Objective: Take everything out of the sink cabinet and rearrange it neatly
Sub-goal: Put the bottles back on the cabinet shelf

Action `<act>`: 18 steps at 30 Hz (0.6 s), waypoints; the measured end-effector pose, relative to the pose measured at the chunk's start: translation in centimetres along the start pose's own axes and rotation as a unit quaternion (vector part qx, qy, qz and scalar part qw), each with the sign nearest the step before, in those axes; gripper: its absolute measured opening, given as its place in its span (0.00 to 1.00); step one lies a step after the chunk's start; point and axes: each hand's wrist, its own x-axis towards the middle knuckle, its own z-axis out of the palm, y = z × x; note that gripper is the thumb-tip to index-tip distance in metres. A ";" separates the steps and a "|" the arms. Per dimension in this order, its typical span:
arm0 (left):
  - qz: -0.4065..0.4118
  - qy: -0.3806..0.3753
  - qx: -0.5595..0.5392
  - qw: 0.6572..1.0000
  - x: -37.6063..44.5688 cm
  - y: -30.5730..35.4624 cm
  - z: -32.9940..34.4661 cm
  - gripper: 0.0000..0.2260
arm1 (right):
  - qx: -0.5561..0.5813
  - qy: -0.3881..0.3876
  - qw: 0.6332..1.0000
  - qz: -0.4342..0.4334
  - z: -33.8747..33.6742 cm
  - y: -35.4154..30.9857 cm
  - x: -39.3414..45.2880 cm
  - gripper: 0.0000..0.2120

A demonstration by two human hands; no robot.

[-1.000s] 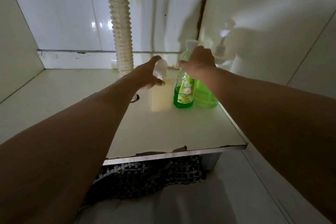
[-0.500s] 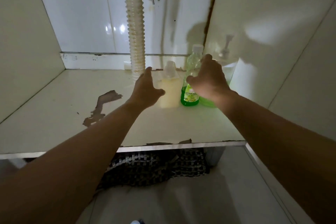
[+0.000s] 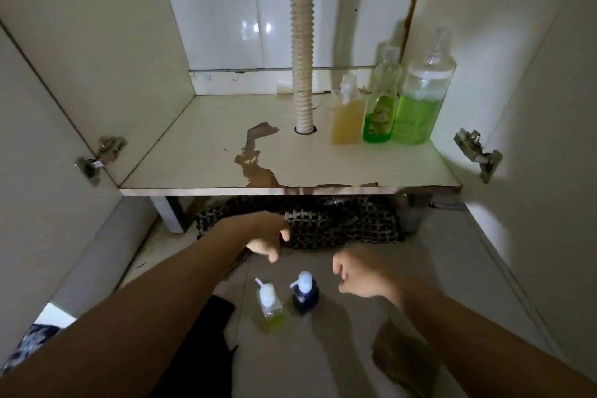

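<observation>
Three bottles stand in a row at the back right of the cabinet floor (image 3: 200, 158): a yellow-liquid bottle (image 3: 347, 116), a green dish-soap bottle (image 3: 381, 107) and a large clear pump bottle (image 3: 420, 100) of green liquid. On the tiled floor in front stand two small pump bottles, one yellow (image 3: 269, 307) and one dark blue (image 3: 305, 294). My left hand (image 3: 266, 237) and my right hand (image 3: 361, 271) hover empty above those two small bottles, fingers loosely curled, touching nothing.
A ribbed drain hose (image 3: 302, 42) drops through a hole in the cabinet floor, whose surface is peeled near the front edge. Both cabinet doors stand open, with hinges (image 3: 478, 152) jutting inward. A black-and-white woven mat (image 3: 323, 223) lies under the cabinet.
Both hands have let go of the bottles inside the cabinet and drawn back and down to the floor in front. The view has pulled back, showing the two small pump bottles.
</observation>
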 end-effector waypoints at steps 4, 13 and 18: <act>0.017 -0.049 0.030 0.998 -1.2 -2.3 6.0 0.39 | -0.027 -0.012 0.999 0.022 2.3 -0.9 0.9 0.20; 0.140 0.035 0.192 0.971 0.6 -3.9 11.5 0.27 | -0.004 0.047 0.999 -0.023 5.6 -3.4 1.8 0.29; 0.141 0.068 0.219 0.963 1.4 -4.1 12.1 0.24 | -0.061 0.066 0.994 -0.054 6.7 -4.4 2.0 0.23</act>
